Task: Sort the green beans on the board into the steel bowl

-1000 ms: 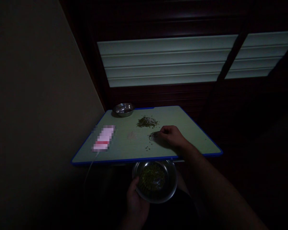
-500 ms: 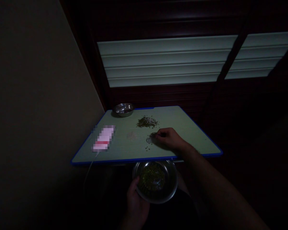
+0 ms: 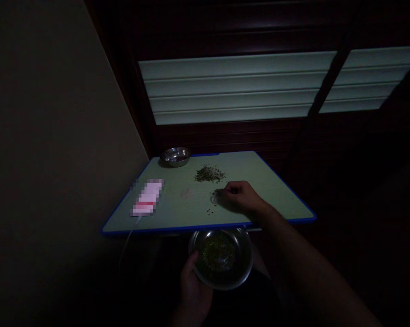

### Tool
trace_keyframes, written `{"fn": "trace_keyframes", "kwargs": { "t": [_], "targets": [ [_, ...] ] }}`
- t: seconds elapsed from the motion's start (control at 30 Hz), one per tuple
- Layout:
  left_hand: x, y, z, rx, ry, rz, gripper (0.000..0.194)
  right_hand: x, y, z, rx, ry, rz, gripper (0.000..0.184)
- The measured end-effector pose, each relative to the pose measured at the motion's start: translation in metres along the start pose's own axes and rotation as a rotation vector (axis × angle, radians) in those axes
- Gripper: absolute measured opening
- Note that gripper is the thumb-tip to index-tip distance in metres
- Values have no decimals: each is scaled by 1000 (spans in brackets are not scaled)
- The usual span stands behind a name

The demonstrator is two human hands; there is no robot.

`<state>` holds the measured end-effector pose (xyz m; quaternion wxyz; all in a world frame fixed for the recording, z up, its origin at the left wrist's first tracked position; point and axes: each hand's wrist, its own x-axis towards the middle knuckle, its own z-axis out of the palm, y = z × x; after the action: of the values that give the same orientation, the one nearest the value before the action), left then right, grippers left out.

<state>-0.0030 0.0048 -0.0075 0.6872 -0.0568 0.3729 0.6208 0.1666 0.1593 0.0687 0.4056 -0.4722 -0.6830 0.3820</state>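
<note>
Below the table's front edge, my left hand (image 3: 194,288) grips the rim of a steel bowl (image 3: 247,268), thumb over its left side. Small green bits like beans or seeds (image 3: 218,250) lie in it. My right hand (image 3: 242,195) is low over the tabletop, fingers curled together at a few dark grains (image 3: 219,192). A pale curved shape (image 3: 213,199) shows by the fingertips; what the fingers hold is too dark to make out. Behind the hand lies a pile of similar grains (image 3: 208,173), whitish in places. Several loose grains (image 3: 209,211) lie nearer me.
The pale green table (image 3: 266,172) has a blue edge. A smaller steel bowl (image 3: 175,157) stands at its back left corner. A blurred-out phone-like device (image 3: 148,197) with a white cable (image 3: 126,245) lies on the left. A faint pale patch (image 3: 187,193) is mid-table. Slatted panels (image 3: 239,88) stand behind.
My right hand has shifted very slightly to the right, and the pale curved shape by its fingertips with it. My left hand and its bowl stay in place.
</note>
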Motion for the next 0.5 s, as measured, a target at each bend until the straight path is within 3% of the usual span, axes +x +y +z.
{"fn": "trace_keyframes", "kwargs": {
  "t": [0.27, 0.5],
  "targets": [
    [-2, 1, 3, -4, 27, -5, 21, -1, -3, 0, -51, -81, -49, 17],
    [-1, 0, 1, 0, 9, 12, 19, -5, -9, 0, -6, -222, 34, 20]
  ]
}}
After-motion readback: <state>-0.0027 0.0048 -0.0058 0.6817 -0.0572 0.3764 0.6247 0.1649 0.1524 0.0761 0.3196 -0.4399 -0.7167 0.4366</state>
